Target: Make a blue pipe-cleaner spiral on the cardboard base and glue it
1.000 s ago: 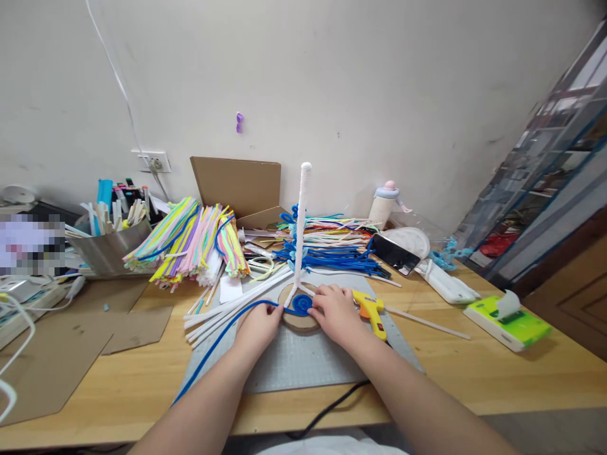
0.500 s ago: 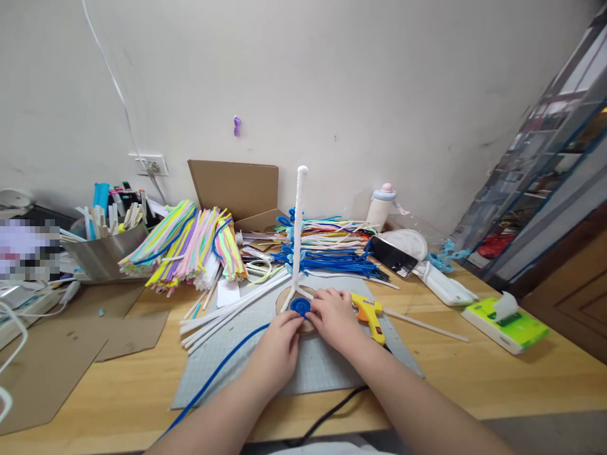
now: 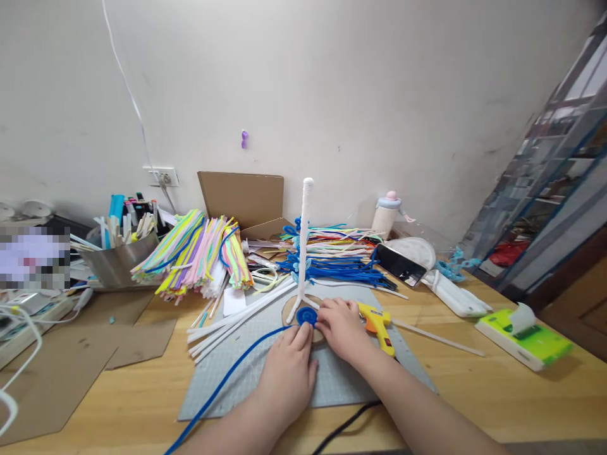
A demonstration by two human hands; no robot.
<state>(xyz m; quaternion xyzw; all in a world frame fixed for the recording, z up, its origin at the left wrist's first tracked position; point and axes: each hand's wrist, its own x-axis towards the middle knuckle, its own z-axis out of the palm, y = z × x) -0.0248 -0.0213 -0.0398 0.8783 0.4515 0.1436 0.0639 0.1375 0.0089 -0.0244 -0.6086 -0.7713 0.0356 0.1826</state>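
A blue pipe cleaner (image 3: 227,378) is wound into a flat round coil (image 3: 306,315), and its long loose tail runs down to the lower left. Fingertips of my left hand (image 3: 290,361) press together at the coil's near edge, by the tail. On the other side my right hand (image 3: 343,327) pinches the coil's right edge; part of its grip is hidden. Beneath lies a round cardboard disc (image 3: 286,311), partly covered by my hands. A white fuzzy-wrapped post (image 3: 304,243) rises upright from it on splayed feet, with blue shapes showing just behind.
A yellow glue gun (image 3: 379,323) lies right of my hands on the grey cutting mat (image 3: 208,385). Bundles of coloured pipe cleaners (image 3: 194,256), blue pipe cleaners (image 3: 344,270) and a phone (image 3: 399,264) lie behind. A tissue pack (image 3: 526,338) sits at right.
My left hand has turned flatter, its fingers lying more over the near edge of the coil and the tail. My right hand stays at the coil. The whole view has shifted slightly.
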